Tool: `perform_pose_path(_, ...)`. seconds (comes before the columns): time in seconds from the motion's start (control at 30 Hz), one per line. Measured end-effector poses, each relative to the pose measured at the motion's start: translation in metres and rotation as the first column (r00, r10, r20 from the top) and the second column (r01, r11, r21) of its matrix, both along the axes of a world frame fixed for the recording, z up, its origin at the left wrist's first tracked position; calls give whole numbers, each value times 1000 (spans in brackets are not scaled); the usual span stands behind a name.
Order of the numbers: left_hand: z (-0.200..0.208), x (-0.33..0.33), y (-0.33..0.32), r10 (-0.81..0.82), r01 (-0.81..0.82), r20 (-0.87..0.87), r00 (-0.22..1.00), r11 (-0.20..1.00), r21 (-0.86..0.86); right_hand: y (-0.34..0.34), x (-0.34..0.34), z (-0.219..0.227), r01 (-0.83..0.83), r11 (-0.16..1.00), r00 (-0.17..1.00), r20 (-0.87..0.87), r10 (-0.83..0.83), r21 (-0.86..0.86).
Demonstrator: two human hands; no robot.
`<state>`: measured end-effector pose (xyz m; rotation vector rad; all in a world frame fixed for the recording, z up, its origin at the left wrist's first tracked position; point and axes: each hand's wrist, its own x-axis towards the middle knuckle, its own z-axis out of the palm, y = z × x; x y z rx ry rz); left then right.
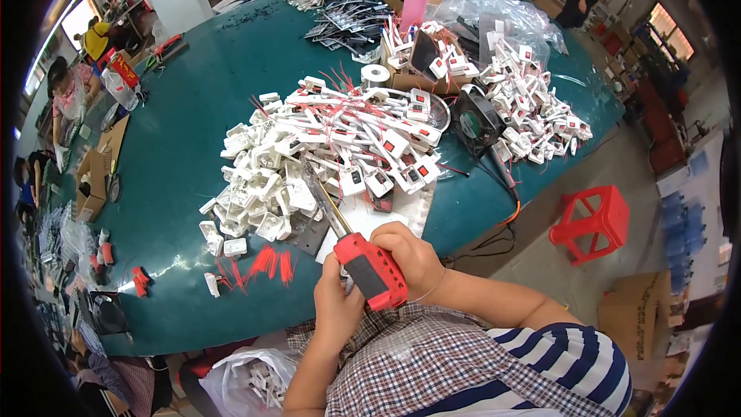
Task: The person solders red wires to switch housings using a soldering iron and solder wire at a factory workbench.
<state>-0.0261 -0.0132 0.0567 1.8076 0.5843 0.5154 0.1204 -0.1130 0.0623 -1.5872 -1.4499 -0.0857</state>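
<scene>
Clasping red device (372,271): left hand (337,303), right hand (414,259) closed; table edge (185,344) near, room leftward.

The tool (369,272) is showing red and black. The tabletop (177,154) is showing green, and the sleeve (577,365) is carrying navy-and-white stripes.

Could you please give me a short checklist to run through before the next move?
1. Two-handed hold: ok; the left hand and right hand grip the red-and-black tool.
2. Tool's long metal end clear of the white plastic parts: cannot tell; they overlap in this view.
3. Loose red wires gathered together: not ok; they lie scattered.
4. Fan standing on the green table: ok.
5. Fan switched off: cannot tell.
</scene>
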Motion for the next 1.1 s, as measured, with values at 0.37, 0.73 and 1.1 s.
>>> perform_pose_path(0.37, -9, -12, 10, 126, -110, -3, 992, 847, -520, 9, 2, 1, -71, 997, 955, -292, 58, -35)
perform_pose_path(0.73, -19, -34, 9, 272, -242, 60, 961, 922, -301, 14, -27, -2, -182, 973, 947, -293, 134, -144)
perform_pose_path(1.1, -19, -23, 25, 271, -272, -33, 962, 961, -44, 7, -10, 0, -26, 970, 1000, -12, 24, -240)
